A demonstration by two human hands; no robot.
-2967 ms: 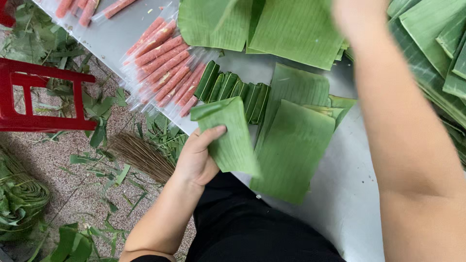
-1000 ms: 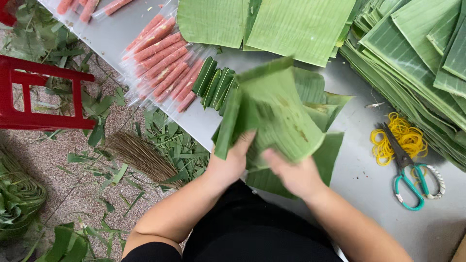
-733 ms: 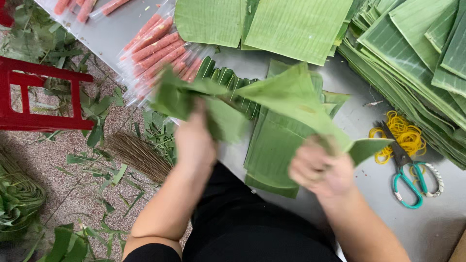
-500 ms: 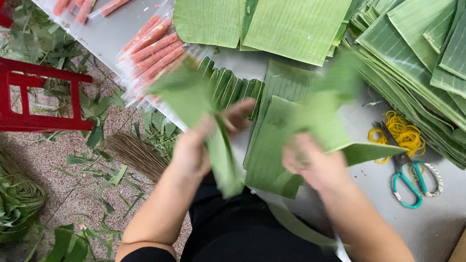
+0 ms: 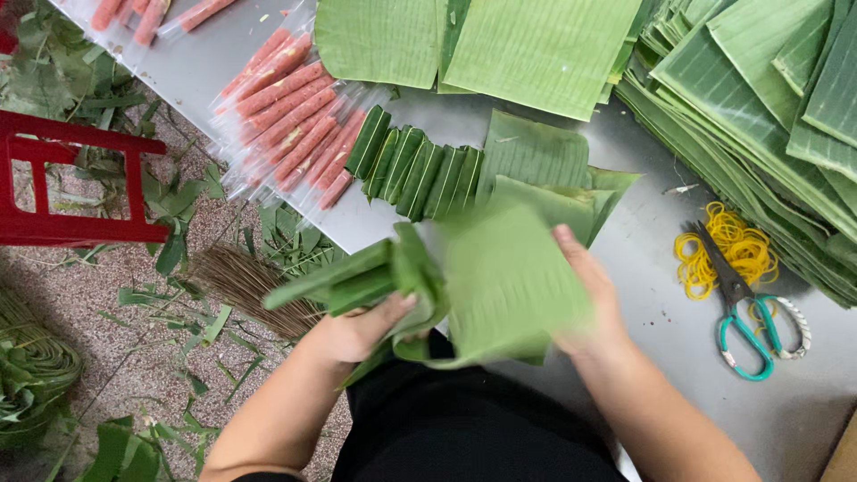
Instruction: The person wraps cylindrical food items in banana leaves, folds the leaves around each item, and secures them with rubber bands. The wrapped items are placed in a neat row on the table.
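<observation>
Over the grey metal table (image 5: 616,268) edge I see the broad green banana leaf sheet (image 5: 509,286), motion-blurred, hiding most right hand (image 5: 589,299) fingers (grip unclear); left hand (image 5: 361,330) clamps one folded green leaf bundle (image 5: 357,281); roughly seven rolled green leaf parcels (image 5: 415,165) behind.

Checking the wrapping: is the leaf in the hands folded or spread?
Partly folded: the left hand bunches one end of the leaf; the rest lies flat.

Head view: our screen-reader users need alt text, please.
Two bare hands, left hand and right hand, hold a blurred banana leaf above a grey table. Wrapped sausages, leaf bundles, leaf stacks, scissors and rubber bands lie there.
</observation>
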